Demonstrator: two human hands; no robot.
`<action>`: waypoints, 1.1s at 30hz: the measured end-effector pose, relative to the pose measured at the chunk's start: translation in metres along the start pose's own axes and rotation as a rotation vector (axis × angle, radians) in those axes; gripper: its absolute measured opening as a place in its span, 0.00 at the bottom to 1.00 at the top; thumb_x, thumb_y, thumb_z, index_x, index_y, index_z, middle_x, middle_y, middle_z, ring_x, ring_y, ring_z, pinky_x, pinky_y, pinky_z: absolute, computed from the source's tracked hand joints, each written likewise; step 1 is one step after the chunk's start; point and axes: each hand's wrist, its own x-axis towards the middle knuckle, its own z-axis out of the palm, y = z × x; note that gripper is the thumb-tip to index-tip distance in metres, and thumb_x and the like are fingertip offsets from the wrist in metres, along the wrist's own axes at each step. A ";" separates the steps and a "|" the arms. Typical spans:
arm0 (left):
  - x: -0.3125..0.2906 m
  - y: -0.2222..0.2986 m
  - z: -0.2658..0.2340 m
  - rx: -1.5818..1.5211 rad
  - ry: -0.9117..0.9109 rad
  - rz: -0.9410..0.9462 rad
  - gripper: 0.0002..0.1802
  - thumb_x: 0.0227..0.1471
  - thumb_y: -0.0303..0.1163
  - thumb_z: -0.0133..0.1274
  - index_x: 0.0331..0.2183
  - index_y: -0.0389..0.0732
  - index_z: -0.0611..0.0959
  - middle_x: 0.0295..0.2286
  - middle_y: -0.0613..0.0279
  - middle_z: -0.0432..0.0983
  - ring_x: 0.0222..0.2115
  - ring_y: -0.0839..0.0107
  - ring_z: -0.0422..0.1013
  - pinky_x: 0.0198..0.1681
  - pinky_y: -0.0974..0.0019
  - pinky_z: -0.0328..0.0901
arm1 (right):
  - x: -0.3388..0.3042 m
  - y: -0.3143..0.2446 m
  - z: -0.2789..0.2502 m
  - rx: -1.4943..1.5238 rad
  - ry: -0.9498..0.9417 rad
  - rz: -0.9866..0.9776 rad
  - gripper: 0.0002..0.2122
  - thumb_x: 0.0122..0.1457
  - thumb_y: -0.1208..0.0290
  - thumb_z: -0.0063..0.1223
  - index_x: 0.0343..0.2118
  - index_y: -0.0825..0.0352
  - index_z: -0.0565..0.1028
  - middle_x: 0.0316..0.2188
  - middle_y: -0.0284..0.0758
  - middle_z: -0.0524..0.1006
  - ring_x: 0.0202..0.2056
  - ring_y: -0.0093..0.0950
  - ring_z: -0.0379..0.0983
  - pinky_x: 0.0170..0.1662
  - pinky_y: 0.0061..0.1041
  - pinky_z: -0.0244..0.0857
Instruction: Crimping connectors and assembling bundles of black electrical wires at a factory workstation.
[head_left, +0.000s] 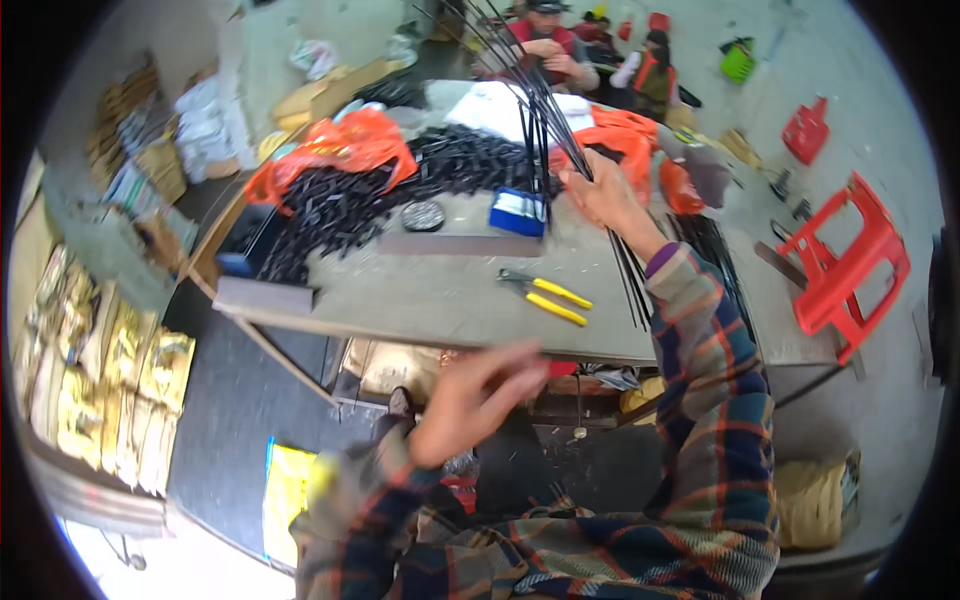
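My right hand (605,195) is closed round a bundle of long thin black rods (560,125). The rods stand tilted above the table, their upper ends leaning far and to the left, their lower ends showing below my fist. My left hand (475,400) is in front of the table's near edge, blurred, with fingers stretched out and nothing seen in them. Yellow-handled cutting pliers (550,297) lie on the grey table (400,300) between my hands. A small blue box (518,212) and a round dark tin (422,216) stand farther back.
Short black pieces (340,215) are heaped at the table's left and back, beside orange plastic bags (345,150). More black rods (715,265) lie right of my forearm. A red plastic stool (850,265) stands at the right. Beyond the table, a co-worker (550,50) sits.
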 end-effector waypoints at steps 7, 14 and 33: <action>0.119 0.018 -0.063 -0.311 0.463 -0.072 0.20 0.45 0.41 0.55 0.31 0.32 0.76 0.23 0.58 0.75 0.23 0.75 0.70 0.28 0.73 0.65 | -0.066 -0.069 0.058 0.123 -0.285 -0.102 0.12 0.53 0.71 0.48 0.38 0.69 0.64 0.17 0.29 0.65 0.15 0.16 0.62 0.19 0.17 0.57; 0.072 0.022 -0.086 -0.608 0.354 -0.011 0.16 0.53 0.26 0.41 0.44 0.27 0.67 0.40 0.45 0.70 0.42 0.62 0.68 0.44 0.67 0.64 | -0.145 -0.094 0.096 1.008 -0.685 0.290 0.16 0.54 0.69 0.48 0.43 0.70 0.61 0.25 0.33 0.69 0.22 0.21 0.68 0.26 0.18 0.63; 0.039 0.035 -0.074 -0.542 0.175 -0.140 0.20 0.52 0.29 0.46 0.46 0.30 0.67 0.43 0.51 0.68 0.43 0.68 0.67 0.46 0.69 0.61 | -0.113 -0.106 0.103 0.743 -0.140 -0.002 0.07 0.53 0.73 0.51 0.22 0.71 0.74 0.18 0.22 0.70 0.22 0.09 0.60 0.23 0.12 0.53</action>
